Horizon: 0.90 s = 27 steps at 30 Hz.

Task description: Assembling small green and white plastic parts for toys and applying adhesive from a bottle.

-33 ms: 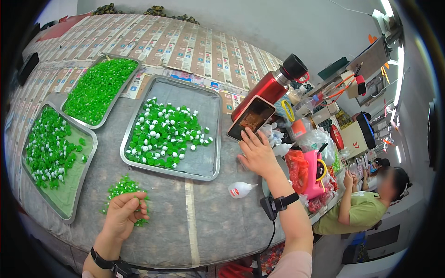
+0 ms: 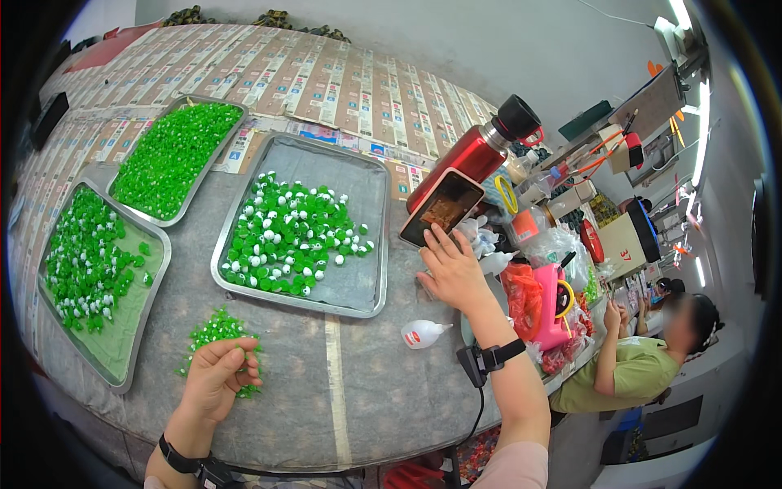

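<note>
My left hand (image 2: 215,376) is closed in a pinch beside a small heap of green pieces (image 2: 213,328) on the grey table cover. Whatever its fingertips hold, if anything, is too small to make out. With spread fingers, my right hand (image 2: 456,273) touches the lower part of a smartphone (image 2: 444,208), which leans against a red thermos flask (image 2: 464,155). A white squeeze bottle (image 2: 423,333) lies below that hand. Between and beyond my hands is a metal tray (image 2: 356,183) of green pieces with white balls.
At the left stands another tray (image 2: 122,350) of green-and-white pieces, and behind it a tray (image 2: 215,160) full of small green bits. Bags, a pink container (image 2: 552,306) and other clutter crowd the right side. A person in a green shirt (image 2: 639,371) sits farther right.
</note>
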Each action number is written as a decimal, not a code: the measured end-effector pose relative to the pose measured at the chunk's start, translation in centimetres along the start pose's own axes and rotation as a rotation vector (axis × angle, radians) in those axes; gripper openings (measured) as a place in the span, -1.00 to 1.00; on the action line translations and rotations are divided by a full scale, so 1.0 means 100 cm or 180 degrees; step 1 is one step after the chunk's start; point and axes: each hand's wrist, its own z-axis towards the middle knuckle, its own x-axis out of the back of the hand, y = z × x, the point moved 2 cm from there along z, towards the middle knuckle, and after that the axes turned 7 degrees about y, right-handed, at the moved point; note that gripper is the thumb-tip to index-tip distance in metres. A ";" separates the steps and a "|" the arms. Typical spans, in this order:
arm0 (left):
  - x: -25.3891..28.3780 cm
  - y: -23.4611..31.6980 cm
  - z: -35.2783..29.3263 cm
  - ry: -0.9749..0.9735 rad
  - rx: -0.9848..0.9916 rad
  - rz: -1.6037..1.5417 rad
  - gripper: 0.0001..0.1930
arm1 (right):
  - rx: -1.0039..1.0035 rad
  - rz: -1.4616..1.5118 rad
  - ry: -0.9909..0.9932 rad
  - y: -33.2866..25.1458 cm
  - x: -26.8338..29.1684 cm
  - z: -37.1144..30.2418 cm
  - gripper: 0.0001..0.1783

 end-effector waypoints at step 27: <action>-0.002 0.000 0.000 0.0010 -0.0019 -0.0035 -0.78 | -0.2528 0.0553 0.0400 -0.013 -0.010 -0.040 -0.03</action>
